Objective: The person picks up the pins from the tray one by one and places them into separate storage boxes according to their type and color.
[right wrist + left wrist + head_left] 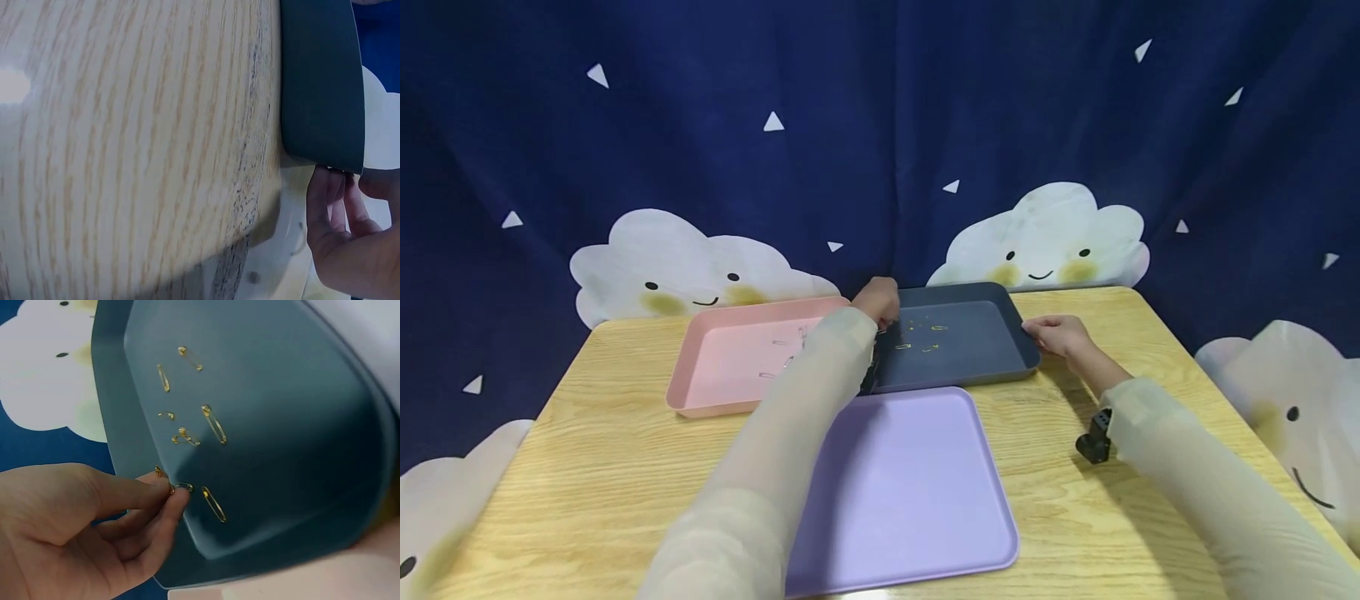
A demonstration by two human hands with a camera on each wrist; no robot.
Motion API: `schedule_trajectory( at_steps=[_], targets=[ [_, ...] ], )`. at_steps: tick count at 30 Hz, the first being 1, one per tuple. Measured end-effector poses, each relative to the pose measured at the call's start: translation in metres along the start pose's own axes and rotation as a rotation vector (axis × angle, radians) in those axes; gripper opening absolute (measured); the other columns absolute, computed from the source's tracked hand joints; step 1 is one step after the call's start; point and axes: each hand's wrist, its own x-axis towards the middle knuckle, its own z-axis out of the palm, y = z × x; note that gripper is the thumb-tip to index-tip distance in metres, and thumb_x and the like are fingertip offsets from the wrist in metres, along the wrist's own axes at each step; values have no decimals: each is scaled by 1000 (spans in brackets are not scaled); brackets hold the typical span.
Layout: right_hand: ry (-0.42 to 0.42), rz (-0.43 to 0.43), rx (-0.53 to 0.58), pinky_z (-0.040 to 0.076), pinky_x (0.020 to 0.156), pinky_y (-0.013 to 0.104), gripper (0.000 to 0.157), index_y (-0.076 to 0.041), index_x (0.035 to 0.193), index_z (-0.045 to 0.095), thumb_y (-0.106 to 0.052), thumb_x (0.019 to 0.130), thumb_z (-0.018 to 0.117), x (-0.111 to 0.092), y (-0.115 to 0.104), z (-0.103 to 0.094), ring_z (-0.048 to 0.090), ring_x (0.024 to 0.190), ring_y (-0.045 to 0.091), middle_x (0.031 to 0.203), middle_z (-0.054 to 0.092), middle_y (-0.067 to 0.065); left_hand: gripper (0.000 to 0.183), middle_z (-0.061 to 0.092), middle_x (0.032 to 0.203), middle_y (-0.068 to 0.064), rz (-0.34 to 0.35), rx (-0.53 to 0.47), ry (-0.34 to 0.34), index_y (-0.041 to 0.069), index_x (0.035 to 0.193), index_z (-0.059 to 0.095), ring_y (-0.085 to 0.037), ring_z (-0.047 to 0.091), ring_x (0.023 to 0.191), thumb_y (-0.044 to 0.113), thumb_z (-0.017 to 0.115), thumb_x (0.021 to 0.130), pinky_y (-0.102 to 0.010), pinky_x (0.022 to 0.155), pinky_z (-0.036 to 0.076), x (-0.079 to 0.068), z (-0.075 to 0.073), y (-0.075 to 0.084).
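Observation:
Above the left part of a dark blue-grey tray, my left hand pinches a gold safety pin between thumb and fingers. In the left wrist view, another small pin shows right by the fingertips; whether it is held too I cannot tell. Several gold safety pins lie scattered on the tray floor, one of them just beyond the hand. My right hand grips the rim at the tray's right end, thumb and fingers meeting at its edge.
A pink tray with several silver safety pins stands at the left, partly behind my left sleeve. Nearer to me lies a lilac tray. Behind the wooden table hangs a dark blue curtain with clouds.

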Motion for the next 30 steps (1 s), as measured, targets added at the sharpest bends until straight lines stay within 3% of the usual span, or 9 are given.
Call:
schedule_trajectory(
  at_steps=[3, 9, 12, 16, 19, 21, 24, 25, 30],
  targets=[
    [-4, -2, -7, 53, 67, 15, 49, 5, 133, 51, -29, 98, 54, 0, -4, 3, 54, 69, -6, 76, 56, -17, 12, 62, 77, -9, -4, -31, 36, -2, 98, 64, -16, 62, 63, -1, 54, 91, -18, 42, 42, 1, -2, -3],
    [-2, -10, -36, 53, 69, 16, 49, 4, 132, 52, -31, 98, 53, -1, -8, 8, 54, 70, -5, 82, 57, -14, 22, 65, 101, -13, -26, -70, 118, 0, 112, 62, -14, 57, 58, 4, 56, 91, -20, 45, 43, 7, 2, -8],
    [-10, -14, -37, 53, 70, 16, 50, 5, 133, 51, -31, 98, 53, -2, -9, 10, 54, 71, -5, 83, 57, -13, 24, 63, 96, -11, -19, -49, 137, 2, 113, 60, -13, 54, 57, 6, 56, 89, -20, 47, 42, 8, 4, -14],
    [-12, -12, -48, 53, 71, 16, 50, 5, 134, 50, -30, 98, 52, -3, -9, 9, 54, 71, -5, 85, 57, -11, 15, 64, 75, -7, 63, 54, 116, 2, 88, 68, -17, 60, 60, 8, 54, 86, -24, 56, 49, 11, 1, -21],
    [-4, -9, -45, 53, 71, 15, 50, 6, 134, 50, -29, 98, 52, -4, -8, 8, 54, 70, -6, 86, 58, -10, 22, 62, 63, -2, 194, 68, 150, 11, 63, 66, -17, 60, 63, 15, 58, 83, -25, 62, 50, 17, 4, -35],
    [-2, -9, -34, 53, 71, 15, 51, 6, 134, 49, -29, 98, 53, -3, -6, 7, 53, 69, -7, 85, 57, -11, 24, 62, 65, 0, 248, 58, 167, 12, 60, 62, -18, 58, 67, 19, 60, 82, -26, 67, 50, 5, 3, -43],
    [0, -8, -18, 53, 70, 14, 51, 7, 134, 49, -28, 97, 54, -2, -4, 6, 53, 68, -7, 79, 56, -15, 16, 68, 77, -2, 309, -35, 199, 11, 71, 67, -17, 58, 75, 21, 66, 83, -27, 72, 51, -28, 3, -56],
    [-3, -9, -9, 53, 69, 14, 51, 7, 133, 49, -28, 97, 54, -2, -3, 6, 54, 67, -8, 77, 56, -16, 13, 70, 83, -6, 290, -38, 180, 7, 77, 68, -18, 59, 79, 17, 66, 85, -29, 76, 52, -49, -1, -55],
    [-12, -10, 15, 53, 68, 13, 53, 9, 135, 48, -27, 97, 54, -1, 1, 4, 54, 67, -9, 73, 54, -20, 7, 68, 89, -12, 450, -158, 241, -1, 86, 69, -18, 64, 80, 5, 66, 84, -23, 72, 52, -92, 7, -83]
  ],
)
